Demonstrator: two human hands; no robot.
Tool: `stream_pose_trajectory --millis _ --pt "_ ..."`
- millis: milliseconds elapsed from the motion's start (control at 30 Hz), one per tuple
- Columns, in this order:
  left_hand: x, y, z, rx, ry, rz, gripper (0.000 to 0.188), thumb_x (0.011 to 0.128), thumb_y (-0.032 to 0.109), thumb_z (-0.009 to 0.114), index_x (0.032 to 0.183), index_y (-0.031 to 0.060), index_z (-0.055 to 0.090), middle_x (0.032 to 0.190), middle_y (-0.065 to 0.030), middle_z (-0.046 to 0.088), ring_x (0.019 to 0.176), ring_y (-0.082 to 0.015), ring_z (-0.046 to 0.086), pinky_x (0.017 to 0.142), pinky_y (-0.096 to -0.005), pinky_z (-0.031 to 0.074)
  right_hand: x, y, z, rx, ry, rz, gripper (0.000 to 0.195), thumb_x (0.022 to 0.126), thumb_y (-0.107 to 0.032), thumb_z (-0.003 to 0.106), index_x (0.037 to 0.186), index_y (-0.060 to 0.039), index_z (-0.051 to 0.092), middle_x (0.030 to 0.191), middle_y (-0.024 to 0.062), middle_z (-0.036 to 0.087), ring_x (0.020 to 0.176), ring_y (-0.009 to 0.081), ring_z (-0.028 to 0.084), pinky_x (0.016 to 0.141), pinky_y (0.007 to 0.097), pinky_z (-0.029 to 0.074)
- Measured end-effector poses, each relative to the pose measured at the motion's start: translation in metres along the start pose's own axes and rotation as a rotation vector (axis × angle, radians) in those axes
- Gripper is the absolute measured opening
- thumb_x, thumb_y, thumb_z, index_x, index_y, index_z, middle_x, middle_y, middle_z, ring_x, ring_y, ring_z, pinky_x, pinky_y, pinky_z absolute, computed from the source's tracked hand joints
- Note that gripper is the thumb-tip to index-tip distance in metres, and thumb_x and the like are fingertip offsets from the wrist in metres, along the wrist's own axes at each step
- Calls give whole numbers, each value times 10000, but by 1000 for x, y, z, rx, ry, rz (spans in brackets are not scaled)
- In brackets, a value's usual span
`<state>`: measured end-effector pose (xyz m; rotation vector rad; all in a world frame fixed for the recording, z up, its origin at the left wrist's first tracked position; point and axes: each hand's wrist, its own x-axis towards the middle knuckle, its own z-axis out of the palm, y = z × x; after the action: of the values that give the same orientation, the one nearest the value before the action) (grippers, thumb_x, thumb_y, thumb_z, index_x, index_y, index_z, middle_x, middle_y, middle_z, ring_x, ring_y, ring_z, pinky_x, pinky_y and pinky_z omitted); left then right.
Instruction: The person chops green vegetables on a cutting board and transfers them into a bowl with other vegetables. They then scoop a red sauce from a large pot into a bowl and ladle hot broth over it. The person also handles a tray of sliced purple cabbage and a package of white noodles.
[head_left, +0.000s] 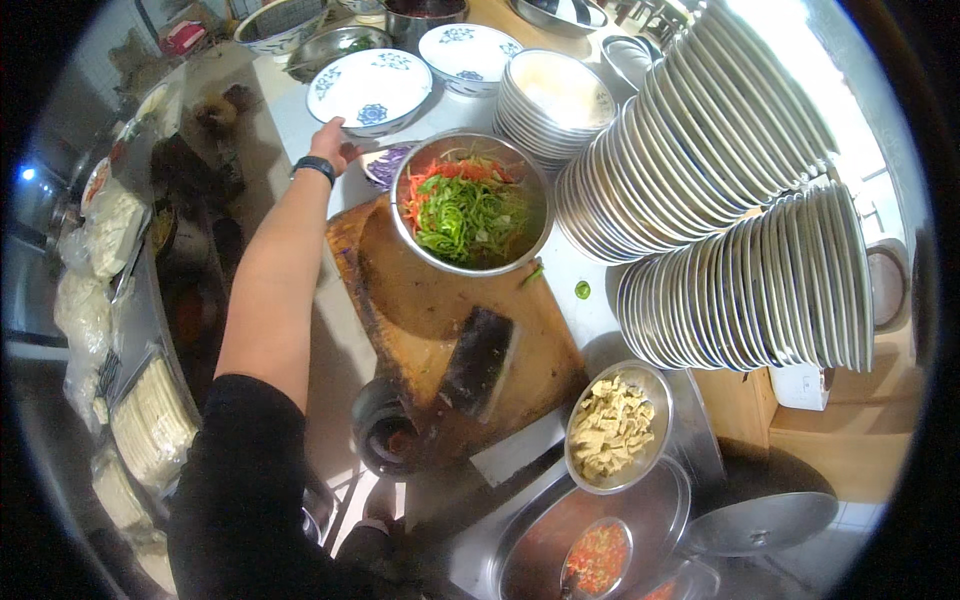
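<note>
My left hand (335, 150), with a dark band on its wrist, grips the near-left rim of a white bowl with blue flowers (371, 86). Shredded purple cabbage (388, 166) lies in a small dish just below this bowl, partly covered. To the right of the hand a steel bowl (400, 229) holds sliced green peppers (461, 217) and orange shreds (480, 171). It stands over the far end of a worn wooden cutting board (405, 300). A cleaver with a dark, broad blade (478, 360) lies flat on the board. My right hand is out of view.
Tall stacks of plates (675, 135) (742, 285) lean at the right, beside stacked bowls (551, 105). A second flowered bowl (469, 56) stands behind. Near the board are a steel bowl of pale yellow pieces (611, 427) and a container of chopped red food (598, 559). Bagged pale food (154, 420) lies left.
</note>
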<state>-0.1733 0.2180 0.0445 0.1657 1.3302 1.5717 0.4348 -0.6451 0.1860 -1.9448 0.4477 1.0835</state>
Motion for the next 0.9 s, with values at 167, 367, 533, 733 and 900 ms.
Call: stream_pose_trajectory --millis 167,367,533,733,900 --pt "22 17 7 -78 -22 -63 452 920 18 432 1345 -90 319 1328 -307 466 1144 -528 596 802 -543 674 0 -8 7 -14 -10 14 250 1025 -192 629 1260 -209 543 821 -7 521 681 119 488 542 258 412" --pt "-9 11 -13 -54 -1 85 367 946 -11 410 1302 -99 390 1233 -289 559 1030 -469 659 717 -529 688 1 -8 -10 -49 -111 -59 239 1028 -196 628 1253 -221 548 823 -7 526 694 117 493 556 254 421" --pt "-77 27 -40 131 -64 215 395 949 -9 444 1333 -96 411 1281 -268 563 1104 -429 646 821 -498 663 21 26 -52 -798 -278 -844 448 1030 -223 642 1441 -116 499 1301 223 634 1091 370 642 932 593 505" --pt "-222 60 -125 391 -310 148 430 951 -6 486 1370 -94 437 1339 -242 567 1193 -380 631 946 -462 632 41 38 -78 75 -363 -134 218 977 -133 608 1148 -64 492 719 34 553 537 143 509 484 298 464" --pt "-445 9 -149 154 -280 -77 503 923 3 480 1421 -51 431 1359 -205 602 1202 -350 648 947 -449 628 104 100 -114 56 -519 -177 218 977 -60 566 1161 -3 462 715 81 575 554 192 581 500 360 522"
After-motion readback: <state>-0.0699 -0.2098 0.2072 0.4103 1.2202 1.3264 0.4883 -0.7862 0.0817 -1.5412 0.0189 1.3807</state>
